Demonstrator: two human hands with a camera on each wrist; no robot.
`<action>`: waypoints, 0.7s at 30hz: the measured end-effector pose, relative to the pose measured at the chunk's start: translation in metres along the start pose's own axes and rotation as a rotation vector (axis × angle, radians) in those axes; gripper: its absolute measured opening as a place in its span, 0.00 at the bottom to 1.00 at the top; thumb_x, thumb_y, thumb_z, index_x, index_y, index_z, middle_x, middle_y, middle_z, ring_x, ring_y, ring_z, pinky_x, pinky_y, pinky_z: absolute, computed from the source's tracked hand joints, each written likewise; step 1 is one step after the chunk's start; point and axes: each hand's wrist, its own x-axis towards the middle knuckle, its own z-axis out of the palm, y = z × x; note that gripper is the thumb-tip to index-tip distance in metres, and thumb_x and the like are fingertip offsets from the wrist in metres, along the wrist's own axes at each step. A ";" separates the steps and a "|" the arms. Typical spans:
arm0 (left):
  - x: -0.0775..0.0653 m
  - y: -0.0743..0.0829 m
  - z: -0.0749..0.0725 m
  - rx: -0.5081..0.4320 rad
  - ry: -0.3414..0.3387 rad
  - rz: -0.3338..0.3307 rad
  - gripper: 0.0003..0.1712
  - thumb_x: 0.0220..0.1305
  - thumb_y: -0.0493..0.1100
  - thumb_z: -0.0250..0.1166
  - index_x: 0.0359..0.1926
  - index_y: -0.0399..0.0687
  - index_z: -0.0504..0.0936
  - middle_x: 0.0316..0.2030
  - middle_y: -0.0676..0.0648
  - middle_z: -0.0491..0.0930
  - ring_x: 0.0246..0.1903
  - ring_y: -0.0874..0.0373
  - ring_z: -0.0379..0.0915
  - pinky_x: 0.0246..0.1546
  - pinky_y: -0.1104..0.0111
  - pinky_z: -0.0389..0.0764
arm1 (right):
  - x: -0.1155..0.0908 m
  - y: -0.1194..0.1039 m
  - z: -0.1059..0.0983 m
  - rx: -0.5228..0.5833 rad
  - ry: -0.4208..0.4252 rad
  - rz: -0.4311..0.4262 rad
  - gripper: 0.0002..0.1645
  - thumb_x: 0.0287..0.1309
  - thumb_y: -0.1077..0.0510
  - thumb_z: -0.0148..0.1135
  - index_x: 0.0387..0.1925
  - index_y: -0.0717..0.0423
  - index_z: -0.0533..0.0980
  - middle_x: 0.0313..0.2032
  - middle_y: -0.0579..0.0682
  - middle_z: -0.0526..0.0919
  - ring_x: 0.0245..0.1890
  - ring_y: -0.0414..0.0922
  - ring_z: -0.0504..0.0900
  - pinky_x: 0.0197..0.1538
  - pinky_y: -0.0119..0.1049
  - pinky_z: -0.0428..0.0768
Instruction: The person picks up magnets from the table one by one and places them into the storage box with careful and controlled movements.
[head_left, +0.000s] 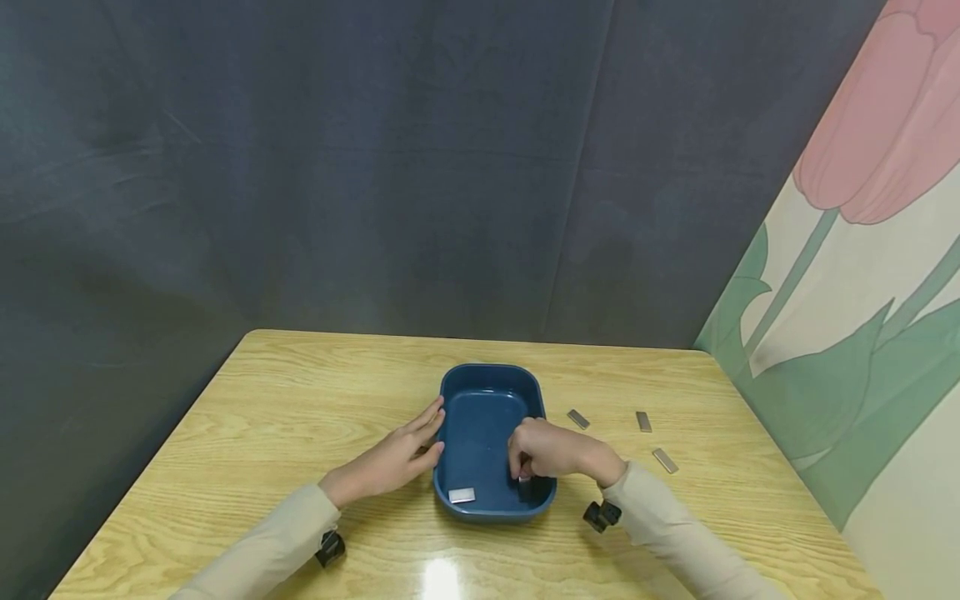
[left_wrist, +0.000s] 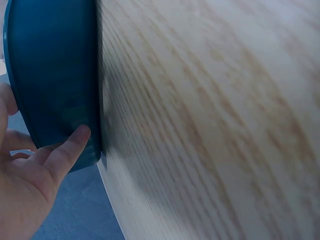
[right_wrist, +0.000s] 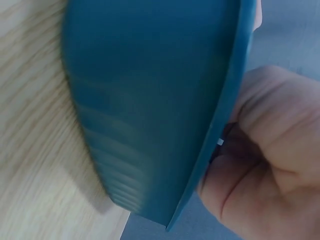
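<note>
A deep blue rectangular plastic basin (head_left: 491, 375) stands on the table. My left hand (head_left: 390, 461) rests against its left wall with fingers stretched out; in the left wrist view, the fingertips (left_wrist: 82, 132) touch the outer side. Over the right rim reaches my right hand (head_left: 551, 450), its fingers curled and pointing down inside. Between thumb and fingers it pinches a small silver metal block (head_left: 525, 480), mostly hidden by the hand. In the right wrist view only a bright corner of the block (right_wrist: 220, 142) shows. Another silver block (head_left: 461, 495) lies in the basin's near left corner.
Three small grey metal blocks lie on the table right of the basin: one close by (head_left: 578, 419), one farther right (head_left: 643, 422) and one nearer the right forearm (head_left: 664, 460). Behind the wooden table (head_left: 315, 375) hangs a dark curtain (head_left: 375, 167); a tulip-painted wall (head_left: 862, 333) borders the right.
</note>
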 end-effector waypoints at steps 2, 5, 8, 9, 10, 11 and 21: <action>0.000 0.000 0.000 -0.003 -0.001 -0.001 0.34 0.79 0.46 0.49 0.75 0.31 0.51 0.78 0.40 0.37 0.65 0.50 0.67 0.58 0.63 0.75 | 0.000 0.000 0.001 -0.004 0.004 -0.001 0.15 0.50 0.78 0.66 0.26 0.58 0.87 0.29 0.42 0.85 0.33 0.37 0.82 0.34 0.22 0.78; 0.000 0.001 -0.001 -0.008 0.000 -0.003 0.34 0.79 0.46 0.49 0.75 0.31 0.51 0.78 0.41 0.37 0.66 0.50 0.65 0.58 0.63 0.74 | 0.001 0.000 0.002 -0.003 0.005 0.002 0.16 0.50 0.79 0.65 0.26 0.58 0.87 0.29 0.42 0.86 0.33 0.35 0.82 0.34 0.22 0.77; 0.000 0.001 0.000 -0.008 0.000 -0.004 0.34 0.79 0.46 0.49 0.75 0.31 0.51 0.78 0.41 0.37 0.67 0.50 0.64 0.59 0.62 0.74 | 0.002 0.000 0.004 -0.001 0.005 0.007 0.16 0.50 0.79 0.65 0.26 0.58 0.87 0.29 0.42 0.86 0.33 0.33 0.80 0.34 0.22 0.77; 0.000 0.001 0.000 -0.009 0.000 -0.005 0.34 0.79 0.46 0.49 0.75 0.31 0.51 0.78 0.41 0.37 0.67 0.50 0.63 0.59 0.62 0.74 | 0.002 0.001 0.004 -0.002 0.006 0.008 0.16 0.50 0.79 0.65 0.26 0.58 0.87 0.29 0.41 0.86 0.33 0.33 0.80 0.34 0.22 0.77; 0.000 0.001 0.000 -0.008 0.001 -0.005 0.34 0.79 0.46 0.49 0.75 0.31 0.51 0.78 0.41 0.38 0.66 0.50 0.64 0.59 0.62 0.74 | 0.002 0.001 0.005 -0.003 0.006 0.008 0.16 0.50 0.79 0.65 0.26 0.58 0.87 0.29 0.41 0.86 0.33 0.32 0.80 0.34 0.22 0.77; 0.000 0.001 0.000 -0.009 0.000 -0.006 0.34 0.79 0.46 0.49 0.75 0.31 0.51 0.78 0.41 0.37 0.66 0.50 0.64 0.59 0.62 0.74 | 0.002 0.001 0.005 -0.008 0.007 0.010 0.16 0.50 0.79 0.65 0.26 0.58 0.87 0.29 0.41 0.86 0.33 0.32 0.80 0.33 0.22 0.77; 0.000 0.000 0.000 -0.015 0.001 0.000 0.34 0.79 0.46 0.49 0.75 0.32 0.51 0.78 0.41 0.37 0.63 0.51 0.69 0.57 0.63 0.75 | 0.004 0.002 0.008 -0.046 0.006 0.020 0.16 0.50 0.79 0.64 0.26 0.57 0.87 0.29 0.42 0.86 0.33 0.32 0.80 0.34 0.22 0.77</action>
